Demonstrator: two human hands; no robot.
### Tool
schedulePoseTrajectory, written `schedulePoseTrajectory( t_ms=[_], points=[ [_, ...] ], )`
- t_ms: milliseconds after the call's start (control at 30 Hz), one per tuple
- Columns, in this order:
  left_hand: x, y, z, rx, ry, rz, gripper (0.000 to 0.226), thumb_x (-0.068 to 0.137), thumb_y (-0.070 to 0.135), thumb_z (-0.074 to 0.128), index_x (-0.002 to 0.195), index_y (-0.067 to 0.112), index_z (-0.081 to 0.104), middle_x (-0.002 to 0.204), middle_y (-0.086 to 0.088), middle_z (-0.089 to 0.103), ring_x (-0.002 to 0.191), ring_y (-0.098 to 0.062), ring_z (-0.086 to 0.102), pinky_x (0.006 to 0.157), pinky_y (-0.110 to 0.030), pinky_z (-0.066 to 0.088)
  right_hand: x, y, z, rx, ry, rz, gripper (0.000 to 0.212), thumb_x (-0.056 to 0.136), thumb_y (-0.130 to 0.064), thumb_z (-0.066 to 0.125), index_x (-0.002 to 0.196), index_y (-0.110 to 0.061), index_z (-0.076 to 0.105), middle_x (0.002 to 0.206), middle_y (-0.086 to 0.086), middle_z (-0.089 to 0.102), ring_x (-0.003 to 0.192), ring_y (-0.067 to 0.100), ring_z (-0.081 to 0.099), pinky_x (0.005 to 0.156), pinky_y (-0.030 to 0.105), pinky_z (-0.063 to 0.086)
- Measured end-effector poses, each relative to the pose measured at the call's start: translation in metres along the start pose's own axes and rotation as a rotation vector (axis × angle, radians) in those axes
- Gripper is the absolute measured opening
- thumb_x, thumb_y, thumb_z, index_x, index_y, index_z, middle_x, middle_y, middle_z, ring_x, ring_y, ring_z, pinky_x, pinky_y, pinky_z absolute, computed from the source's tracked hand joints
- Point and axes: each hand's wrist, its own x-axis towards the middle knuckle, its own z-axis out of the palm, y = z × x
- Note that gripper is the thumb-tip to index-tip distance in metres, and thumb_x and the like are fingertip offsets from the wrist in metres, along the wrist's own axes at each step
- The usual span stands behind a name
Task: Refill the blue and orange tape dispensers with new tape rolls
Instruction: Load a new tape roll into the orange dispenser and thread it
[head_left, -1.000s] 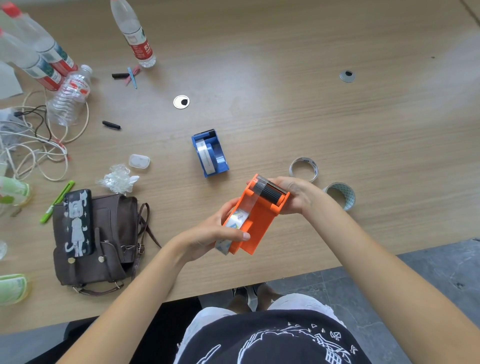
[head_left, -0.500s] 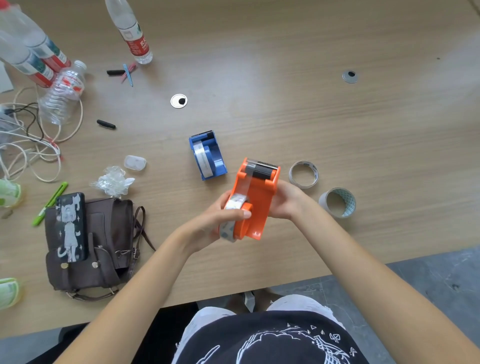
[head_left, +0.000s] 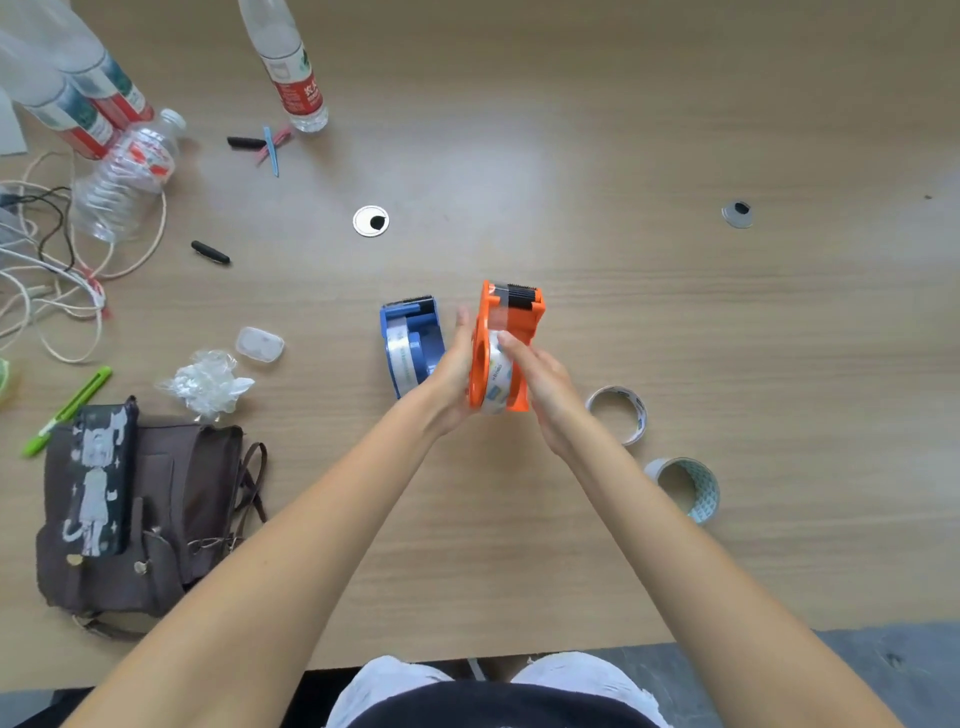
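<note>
Orange dispenser: the orange dispenser (head_left: 506, 348) is at frame centre, held up between your two hands, cutter end pointing toward the top of the frame. A clear tape roll (head_left: 497, 382) sits in its cradle, and a strip runs up toward the black cutter.

Left hand: your left hand (head_left: 453, 371) lies against the dispenser's left side, fingers fairly straight, bracing rather than wrapping it.

Right hand: your right hand (head_left: 540, 376) is on the right side, with a fingertip (head_left: 506, 340) pressing on the tape. Fingers look extended; whether any curl behind the body cannot be told.

Blue dispenser: the blue dispenser (head_left: 413, 345) rests on the table (head_left: 675, 322) just left of your left hand, a roll already seated in it.

Progress: both dispensers appear loaded. By my reading, what is left is smoothing the orange one's strip onto the cutter and setting it down.

Spare rings: two tape rings lie right of centre: a thin near-empty ring (head_left: 618, 413) near your right forearm, and a patterned roll (head_left: 685, 488) below it.

Surroundings: a brown bag (head_left: 171, 514) with a phone (head_left: 101, 478) on it sits lower left. Water bottles (head_left: 124, 176) and cables (head_left: 47, 291) crowd the upper left. A crumpled wrapper (head_left: 208, 384) and a green pen (head_left: 67, 410) lie above the bag.
</note>
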Motion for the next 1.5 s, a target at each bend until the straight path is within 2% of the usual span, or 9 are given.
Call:
schedulePoseTrajectory(
  t_ms=[233, 333, 733, 867, 1000, 1100, 1200, 1300, 1500],
  points=[
    [0.061, -0.007, -0.006, 0.000, 0.196, -0.128, 0.074, 0.089, 0.069, 0.024, 0.125, 0.014, 0.058, 0.115, -0.007, 0.063, 0.101, -0.022, 0.063, 0.083, -0.035, 0.053, 0.047, -0.001, 0.003, -0.213, 0.146, 0.015, 0.048, 0.063, -0.053, 0.074, 0.103, -0.026, 0.069, 0.112, 0.005, 0.069, 0.101, 0.018, 0.068, 0.092, 0.039, 0.054],
    [0.125, -0.045, -0.024, 0.083, 0.229, -0.132, 0.116, 0.046, 0.096, 0.031, 0.133, 0.022, 0.052, 0.144, -0.006, 0.047, 0.114, -0.024, 0.061, 0.098, -0.044, 0.048, 0.055, -0.007, -0.001, -0.229, 0.166, 0.024, 0.031, 0.079, -0.036, 0.070, 0.106, -0.020, 0.068, 0.100, 0.001, 0.073, 0.094, 0.018, 0.068, 0.080, 0.028, 0.053],
    [0.193, -0.073, -0.042, 0.175, 0.263, -0.193, 0.096, 0.056, 0.085, 0.032, 0.127, 0.024, 0.054, 0.129, -0.006, 0.059, 0.113, -0.024, 0.060, 0.100, -0.043, 0.046, 0.071, -0.001, 0.019, -0.336, 0.313, 0.034, 0.075, 0.072, -0.068, 0.054, 0.125, -0.016, 0.053, 0.119, -0.003, 0.060, 0.116, 0.020, 0.054, 0.102, 0.035, 0.040],
    [0.077, -0.019, 0.000, 0.394, 0.383, 0.105, 0.044, 0.093, 0.039, 0.040, 0.129, 0.016, 0.052, 0.134, -0.012, 0.044, 0.130, -0.028, 0.041, 0.109, -0.042, 0.034, 0.078, 0.019, 0.016, -0.412, 0.342, -0.024, 0.082, 0.054, -0.081, 0.055, 0.114, -0.025, 0.056, 0.113, -0.002, 0.064, 0.111, 0.020, 0.059, 0.099, 0.045, 0.045],
    [0.007, -0.037, -0.010, 0.760, 0.845, 0.714, 0.044, 0.078, 0.008, 0.063, 0.120, 0.007, 0.052, 0.117, -0.016, 0.048, 0.111, -0.029, 0.041, 0.100, -0.034, 0.031, 0.050, 0.018, 0.011, -0.495, 0.300, -0.099, 0.097, 0.054, -0.074, 0.059, 0.134, -0.023, 0.043, 0.140, 0.000, 0.048, 0.133, 0.018, 0.043, 0.109, 0.045, 0.035],
    [-0.006, -0.048, -0.034, 0.849, 0.936, 0.928, 0.046, 0.075, 0.014, 0.067, 0.116, 0.008, 0.047, 0.109, -0.019, 0.052, 0.104, -0.026, 0.040, 0.094, -0.034, 0.031, 0.040, 0.027, 0.011, -0.597, 0.285, -0.146, 0.103, 0.059, -0.061, 0.066, 0.145, -0.019, 0.030, 0.152, 0.004, 0.033, 0.143, 0.020, 0.028, 0.113, 0.045, 0.029],
    [-0.002, -0.053, -0.054, 0.876, 0.993, 0.787, 0.075, 0.068, 0.025, 0.079, 0.128, 0.008, 0.037, 0.123, -0.025, 0.047, 0.113, -0.028, 0.036, 0.097, -0.037, 0.026, 0.043, 0.034, 0.010, -0.677, 0.257, -0.167, 0.094, 0.072, -0.034, 0.075, 0.148, -0.018, 0.023, 0.156, 0.006, 0.026, 0.146, 0.021, 0.020, 0.118, 0.039, 0.022],
    [0.010, -0.056, -0.072, 0.690, 0.745, 0.506, 0.109, 0.064, 0.025, 0.086, 0.146, 0.009, 0.017, 0.148, -0.017, 0.029, 0.136, -0.029, 0.028, 0.112, -0.038, 0.026, 0.045, 0.038, 0.009, -0.688, 0.265, -0.169, 0.086, 0.076, -0.024, 0.073, 0.147, -0.013, 0.027, 0.154, 0.008, 0.032, 0.144, 0.021, 0.026, 0.116, 0.033, 0.025],
    [0.022, -0.050, -0.071, 0.654, 0.621, 0.425, 0.084, 0.082, 0.013, 0.069, 0.146, 0.022, 0.016, 0.132, -0.011, 0.056, 0.113, -0.035, 0.056, 0.089, -0.038, 0.047, 0.052, 0.045, 0.013, -0.698, 0.364, -0.143, 0.053, 0.070, -0.034, 0.073, 0.112, -0.007, 0.054, 0.119, 0.013, 0.062, 0.114, 0.031, 0.056, 0.093, 0.043, 0.047]
  ],
)
